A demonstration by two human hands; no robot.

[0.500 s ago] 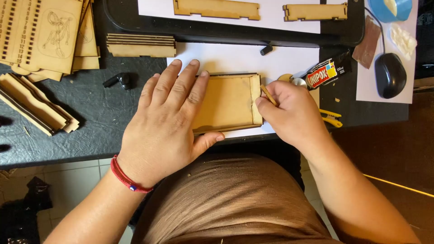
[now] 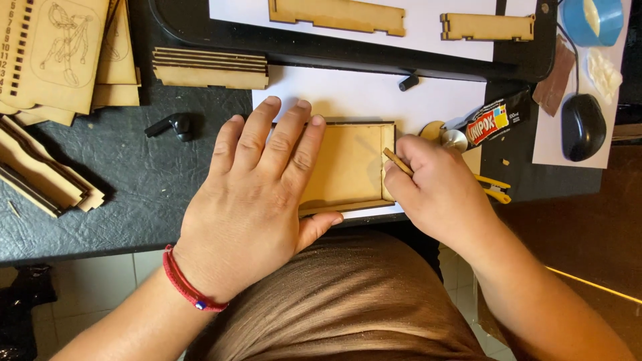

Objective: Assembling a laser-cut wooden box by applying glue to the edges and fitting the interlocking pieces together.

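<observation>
A shallow wooden box lies on white paper at the near edge of the black desk. My left hand rests flat over the box's left half, fingers spread, thumb along its near wall. My right hand is closed around a thin wooden stick, whose tip touches the box's right wall. A red cord bracelet circles my left wrist.
A black glue tube lies right of the box, a yellow tool beneath my right hand. Laser-cut wooden panels pile at the left, more pieces on paper at the back. A black mouse sits far right.
My right hand has shifted slightly, the stick's tip staying at the box's right wall. My left hand holds its place on the box.
</observation>
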